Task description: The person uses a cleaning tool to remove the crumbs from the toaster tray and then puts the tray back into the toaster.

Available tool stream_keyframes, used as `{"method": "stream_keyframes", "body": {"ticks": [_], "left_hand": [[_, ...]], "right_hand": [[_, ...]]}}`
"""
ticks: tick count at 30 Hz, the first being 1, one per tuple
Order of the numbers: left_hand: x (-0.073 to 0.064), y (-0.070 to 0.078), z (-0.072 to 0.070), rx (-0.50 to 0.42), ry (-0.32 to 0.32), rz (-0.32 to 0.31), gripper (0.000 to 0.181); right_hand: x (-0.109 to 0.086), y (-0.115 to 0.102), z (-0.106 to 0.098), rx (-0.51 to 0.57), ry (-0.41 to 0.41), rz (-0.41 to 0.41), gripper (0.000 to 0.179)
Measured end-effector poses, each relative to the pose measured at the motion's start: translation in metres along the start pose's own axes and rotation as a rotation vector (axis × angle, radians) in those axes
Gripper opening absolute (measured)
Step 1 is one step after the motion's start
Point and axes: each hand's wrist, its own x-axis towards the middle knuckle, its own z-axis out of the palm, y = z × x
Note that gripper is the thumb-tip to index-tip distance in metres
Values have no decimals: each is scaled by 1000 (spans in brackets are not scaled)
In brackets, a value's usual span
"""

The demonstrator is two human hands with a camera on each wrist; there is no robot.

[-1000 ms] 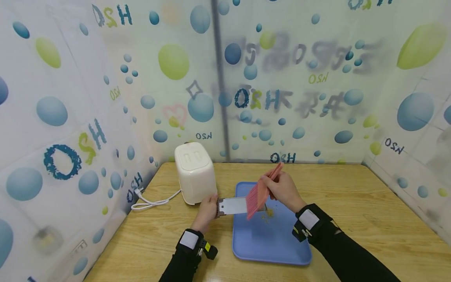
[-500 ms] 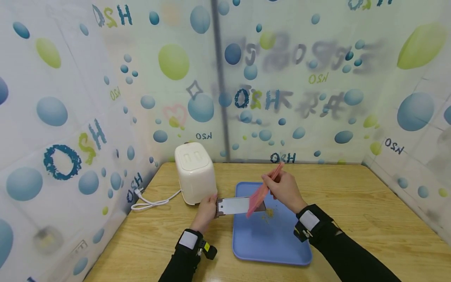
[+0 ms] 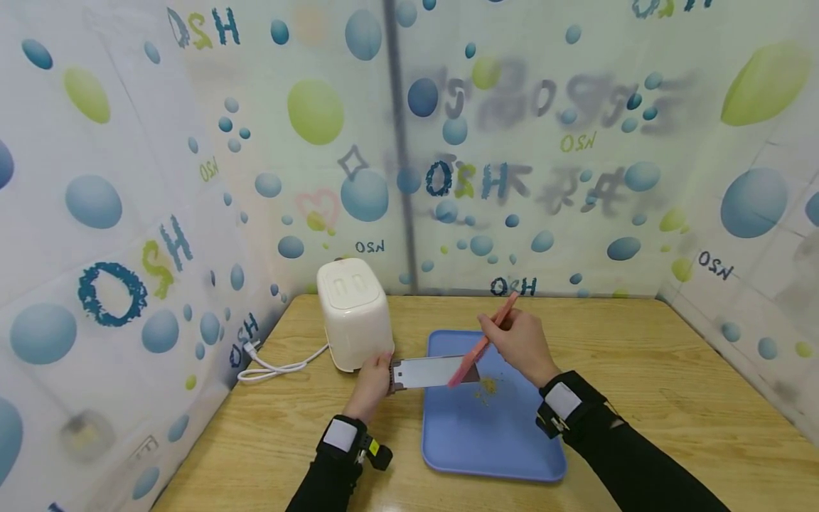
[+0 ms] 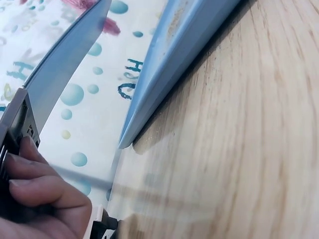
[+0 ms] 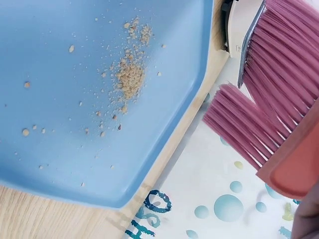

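Observation:
My left hand (image 3: 370, 384) grips the beige end of a flat metal crumb tray (image 3: 425, 372), which reaches out over the left side of a blue tray (image 3: 495, 455). In the left wrist view its metal plate (image 4: 70, 64) is tilted. My right hand (image 3: 520, 345) pinches the handle of a pink brush (image 3: 478, 350), whose bristles (image 5: 279, 64) lie across the metal plate in the right wrist view. A small heap of crumbs (image 5: 130, 79) is on the blue tray, with loose bits scattered round it.
A cream toaster (image 3: 355, 313) stands just behind my left hand, its white cord (image 3: 281, 368) coiled to the left. Everything sits on a wooden table (image 3: 614, 341). A bubble-printed curtain (image 3: 576, 213) encloses the back and sides.
The brush has turned from broad side to edge-on, and my right hand has shifted slightly right. My left hand and the crumb tray have moved a little left.

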Motion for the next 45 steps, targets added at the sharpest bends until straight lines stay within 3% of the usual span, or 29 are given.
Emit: {"method": "stream_keyframes", "body": {"ticks": [16, 25, 37, 45], "left_hand": [[2, -1, -1, 40, 28, 6, 37], [3, 0, -2, 49, 50, 19, 37], [2, -1, -2, 75, 42, 34, 40], [2, -1, -2, 72, 34, 22, 40]], "right_hand": [[3, -1, -3, -97, 61, 2, 42], [3, -2, -2, -87, 62, -3, 44], [2, -3, -5, -75, 49, 58, 46], [5, -12, -10, -7, 75, 42, 43]]}}
